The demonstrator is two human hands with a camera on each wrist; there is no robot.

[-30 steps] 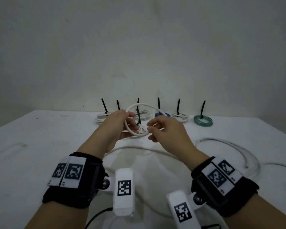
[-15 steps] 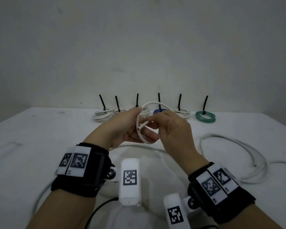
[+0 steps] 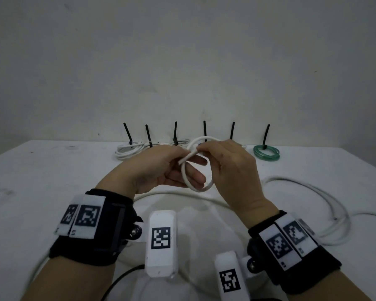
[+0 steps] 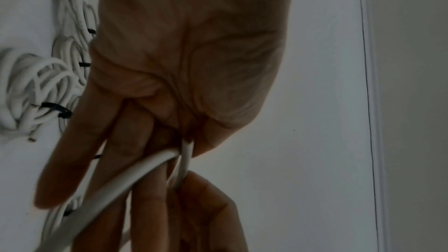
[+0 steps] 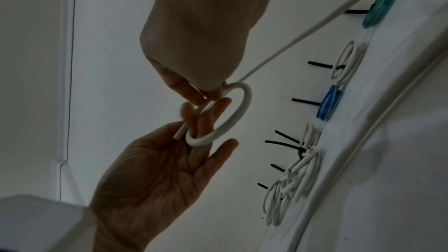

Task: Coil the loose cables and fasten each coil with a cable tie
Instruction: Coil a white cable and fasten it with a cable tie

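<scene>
Both hands hold a thick white cable [image 3: 195,185] wound into one small loop above the table [image 3: 41,181]. My left hand [image 3: 190,165] lies palm up with its fingers through the loop, and its thumb pins the cable's cut end [image 5: 180,133] against them. From above, my right hand [image 3: 206,151] pinches the top of the loop [image 5: 238,106]. The rest of this cable [image 3: 326,192] trails loose over the table to the right. No cable tie is on the loop.
Several tied coils lie in a row by the back wall: white ones [image 3: 128,149], a blue one [image 5: 328,102] and a green one [image 3: 266,152], each with a black tie tail [image 3: 266,134] standing up. More loose white cable [image 3: 0,192] lies at the left.
The loop has turned from facing me to nearly edge-on and hangs lower. My right hand has come over its top; my left fingers have slid through it.
</scene>
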